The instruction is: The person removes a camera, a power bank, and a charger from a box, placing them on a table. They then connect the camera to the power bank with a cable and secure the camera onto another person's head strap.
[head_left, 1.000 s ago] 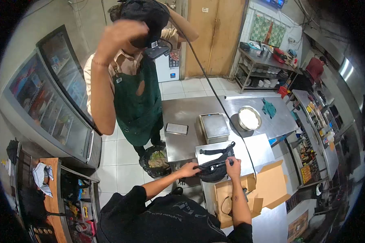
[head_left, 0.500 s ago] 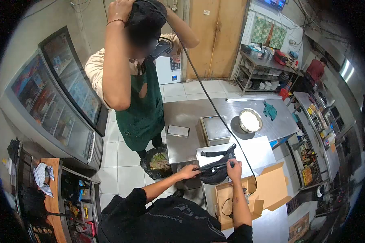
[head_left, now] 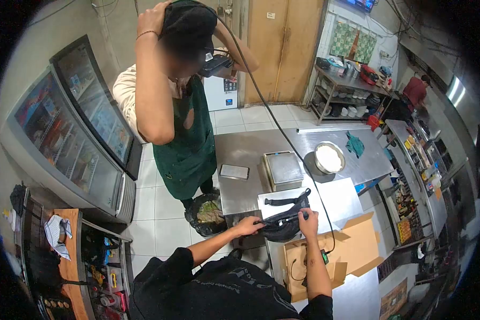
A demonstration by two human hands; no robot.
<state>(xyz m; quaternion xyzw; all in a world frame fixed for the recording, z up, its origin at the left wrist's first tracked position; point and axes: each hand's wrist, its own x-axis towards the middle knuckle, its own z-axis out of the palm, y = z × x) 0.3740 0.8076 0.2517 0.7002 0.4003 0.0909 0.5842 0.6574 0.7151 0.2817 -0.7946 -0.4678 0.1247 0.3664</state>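
A black waist pack (head_left: 280, 230) is stretched between my two hands over the near end of the steel table. My left hand (head_left: 247, 226) is closed on its left end, and my right hand (head_left: 308, 222) grips its upper right edge. Small white bits show along the pack's opening, and its strap with a buckle (head_left: 276, 202) lies beyond it. Below my right hand sits an open cardboard box (head_left: 360, 242). Inside the box, beside my right forearm, a small device with a green light (head_left: 325, 257) connects to a black cable (head_left: 273, 118).
Across the table a person in a green apron (head_left: 189, 146) raises both hands to a black cap. On the steel table (head_left: 240, 146) are a phone (head_left: 234, 172), a metal-topped scale (head_left: 284, 168), a bowl of white contents (head_left: 329, 158) and a green cloth (head_left: 354, 145). A lined bin (head_left: 204, 216) stands left.
The cable has shifted slightly left near the box, and the green-lit device now shows beside my forearm. The other person's head and hands have moved a little. My hands stay nearly in place.
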